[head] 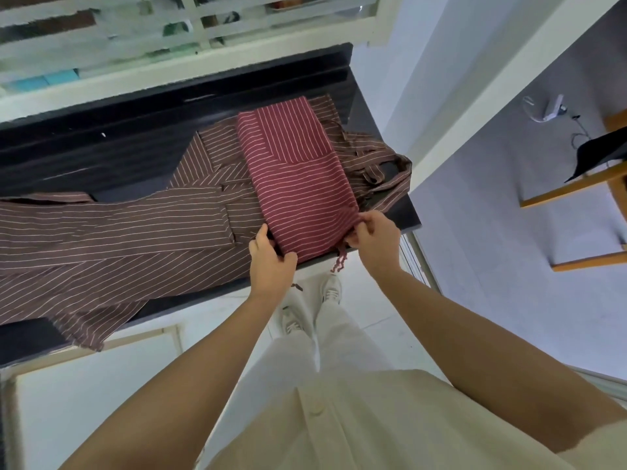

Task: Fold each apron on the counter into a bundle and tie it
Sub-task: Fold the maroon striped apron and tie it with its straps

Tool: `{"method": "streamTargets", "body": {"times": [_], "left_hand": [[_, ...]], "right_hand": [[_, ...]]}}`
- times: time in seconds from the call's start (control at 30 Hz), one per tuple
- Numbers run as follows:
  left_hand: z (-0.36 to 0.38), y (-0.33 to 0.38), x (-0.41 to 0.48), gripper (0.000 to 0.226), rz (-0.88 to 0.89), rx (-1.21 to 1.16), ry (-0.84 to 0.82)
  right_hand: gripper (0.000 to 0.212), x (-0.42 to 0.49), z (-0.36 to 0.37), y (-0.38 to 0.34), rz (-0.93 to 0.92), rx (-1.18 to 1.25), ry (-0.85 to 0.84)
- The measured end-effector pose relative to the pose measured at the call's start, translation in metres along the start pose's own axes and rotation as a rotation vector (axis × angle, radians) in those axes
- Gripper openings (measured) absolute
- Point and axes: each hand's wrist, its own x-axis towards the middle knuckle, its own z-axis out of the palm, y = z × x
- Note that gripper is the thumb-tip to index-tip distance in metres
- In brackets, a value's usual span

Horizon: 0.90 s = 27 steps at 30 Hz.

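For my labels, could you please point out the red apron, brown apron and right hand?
red apron (298,178), head view, middle of folded panel
brown apron (118,239), head view, flat spread cloth
right hand (375,237), head view, back of hand

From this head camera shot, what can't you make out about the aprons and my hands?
Head view, brown apron: cut off by the left edge; its middle is hidden under the red apron.
Head view, left hand: fingertips hidden under the red apron's near edge.
Head view, red tie: its attachment is covered by the right hand.
Head view, one brown apron or two: folds overlap, cannot tell.
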Motion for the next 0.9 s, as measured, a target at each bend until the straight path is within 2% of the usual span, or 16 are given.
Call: {"method": "streamTargets", "body": {"times": [0.07, 0.1, 0.17, 0.23, 0.33, 0.4, 0.5, 0.57, 0.63, 0.77, 0.9], "left_hand": [[-0.001, -0.003, 0.001, 0.074, 0.017, -0.028, -0.009], [-0.001, -0.006, 0.001, 0.074, 0.022, -0.042, -0.013], [-0.002, -0.008, 0.001, 0.073, 0.019, -0.062, -0.026], [-0.003, -0.010, 0.000, 0.067, -0.008, -0.085, -0.036], [-0.006, -0.009, 0.000, 0.053, -0.040, -0.108, -0.056], [-0.006, -0.007, 0.003, 0.051, -0.052, -0.104, -0.035], [-0.003, -0.002, 0.006, 0.050, -0.096, -0.112, 0.005], [-0.001, 0.000, 0.008, 0.049, -0.118, -0.128, 0.017], [0.000, -0.001, 0.010, 0.043, -0.133, -0.119, 0.022], [0.001, -0.006, 0.013, 0.032, -0.153, -0.031, -0.030], [-0.006, -0.001, 0.016, 0.031, -0.141, 0.072, 0.063]], "right_hand": [[0.011, -0.003, 0.000, -0.009, 0.240, 0.516, -0.113], [0.013, -0.004, 0.001, -0.008, 0.359, 0.698, -0.138], [0.018, -0.008, 0.001, 0.004, 0.542, 0.772, -0.113], [0.019, -0.009, 0.003, 0.012, 0.623, 0.693, -0.096], [0.024, -0.004, 0.004, 0.010, 0.624, 0.544, -0.055], [0.036, 0.002, 0.005, 0.010, 0.602, 0.413, 0.024], [0.047, 0.006, 0.006, 0.017, 0.397, 0.114, 0.109], [0.039, 0.006, 0.007, 0.018, 0.224, -0.074, 0.072], [0.030, 0.009, 0.008, 0.021, 0.151, -0.127, 0.027], [0.025, 0.017, 0.004, 0.025, 0.217, -0.280, -0.076], [0.020, 0.028, -0.002, 0.008, 0.077, -0.533, 0.039]]}}
